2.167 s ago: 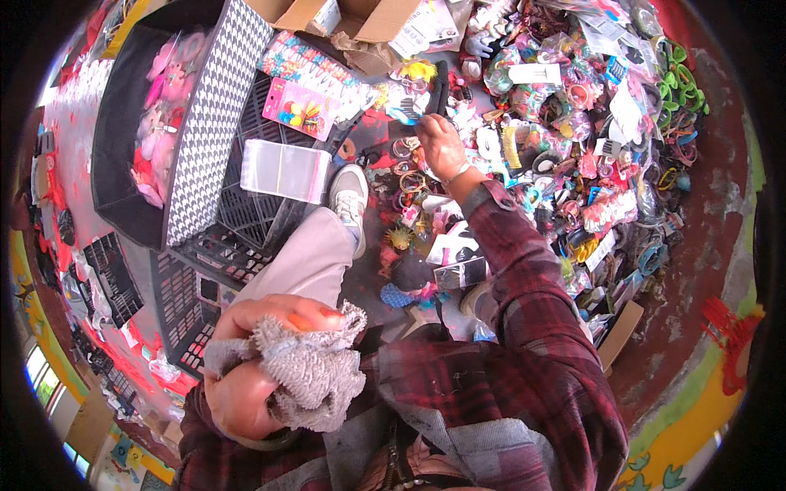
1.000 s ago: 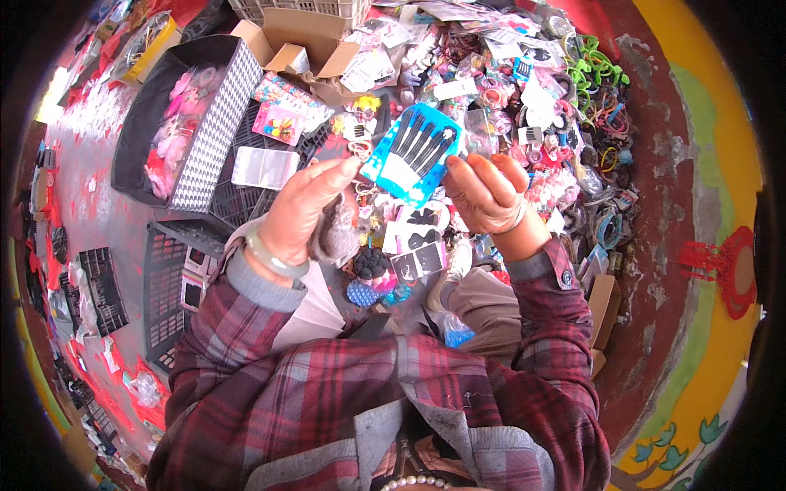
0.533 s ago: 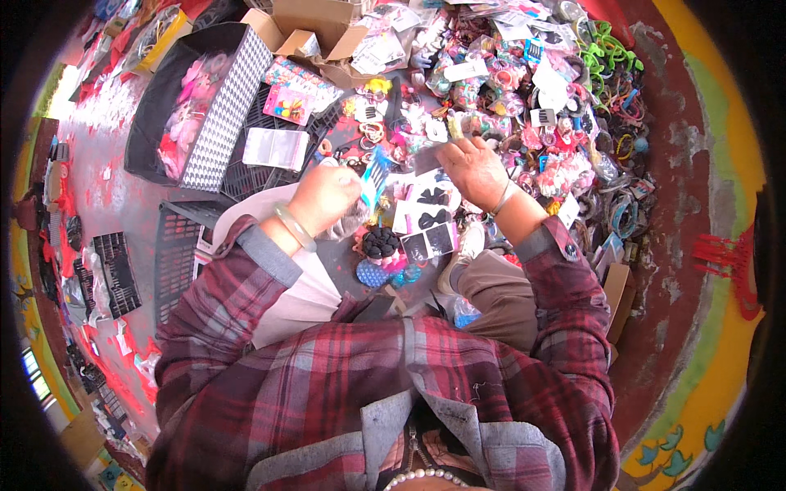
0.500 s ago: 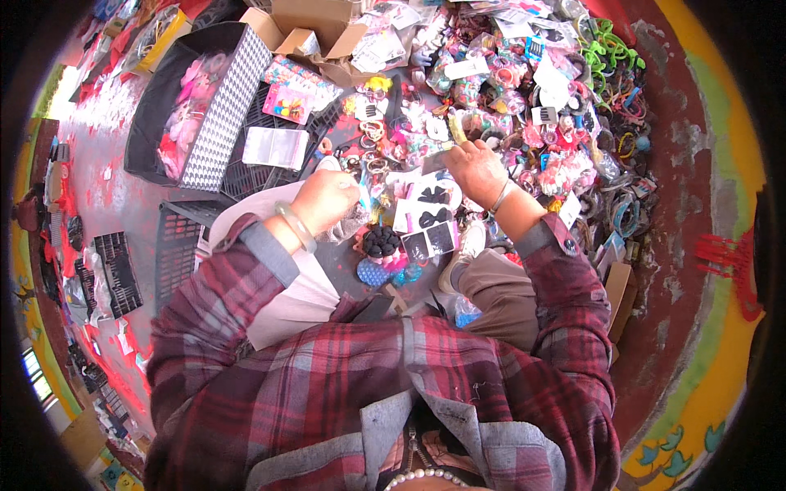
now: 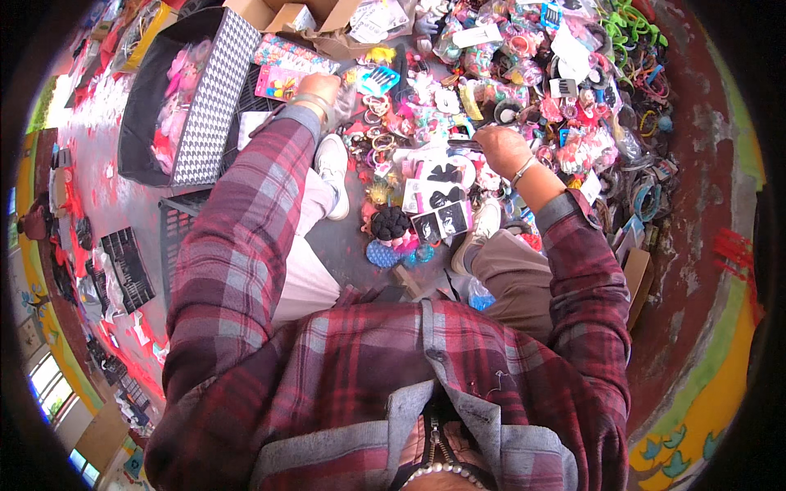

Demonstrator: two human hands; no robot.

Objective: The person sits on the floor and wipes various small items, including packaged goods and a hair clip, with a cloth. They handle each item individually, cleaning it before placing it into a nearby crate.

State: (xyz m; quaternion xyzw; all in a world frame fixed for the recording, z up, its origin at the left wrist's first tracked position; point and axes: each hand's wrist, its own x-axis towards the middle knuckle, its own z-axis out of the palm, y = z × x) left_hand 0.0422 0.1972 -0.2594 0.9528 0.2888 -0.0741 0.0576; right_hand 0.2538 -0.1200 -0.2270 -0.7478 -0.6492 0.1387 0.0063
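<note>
Apparently partway, with blue card (image 5: 378, 80) down, right heap (image 5: 565, 114) remaining, right hand (image 5: 503, 150) pinching dark strip (image 5: 463, 143), left hand (image 5: 318, 87) curled, contents unclear.

The place looks like a small-goods stockrm or sorting area, exact type unclear, w/ hair accessories (image 5: 508, 74) heaped on the floor (image 5: 348, 245) nr a houndstooth-sided bin (image 5: 214, 106), a cardbd box (image 5: 341, 15), a plastic crate (image 5: 176, 217) & a painted wall (image 5: 696, 421).
</note>
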